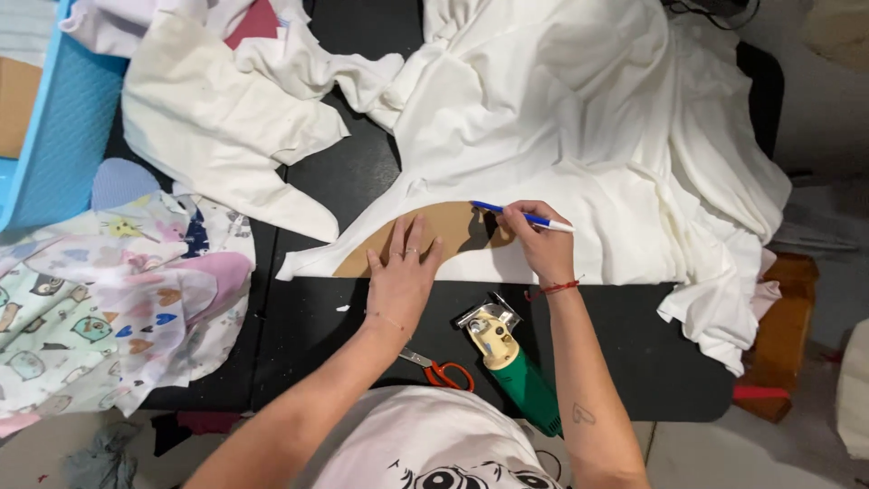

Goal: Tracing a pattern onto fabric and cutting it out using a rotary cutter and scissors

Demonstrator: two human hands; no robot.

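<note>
Here, left hand (401,272) spread flat on curved brown cardboard template (434,231), right hand (540,243) gripping blue pen (525,217), soft white fabric (579,145) beneath.

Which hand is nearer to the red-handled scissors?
Left. The left hand lies flat on the brown cardboard pattern, directly above the red-handled scissors; the right hand is farther right, holding a blue pen.

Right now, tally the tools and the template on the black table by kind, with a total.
Blue pen, in the right hand: 1
Brown cardboard template, pressed flat by the left hand: 1
Orange-handled scissors: 1
Green and yellow electric cutter: 1
Total: 4
</note>
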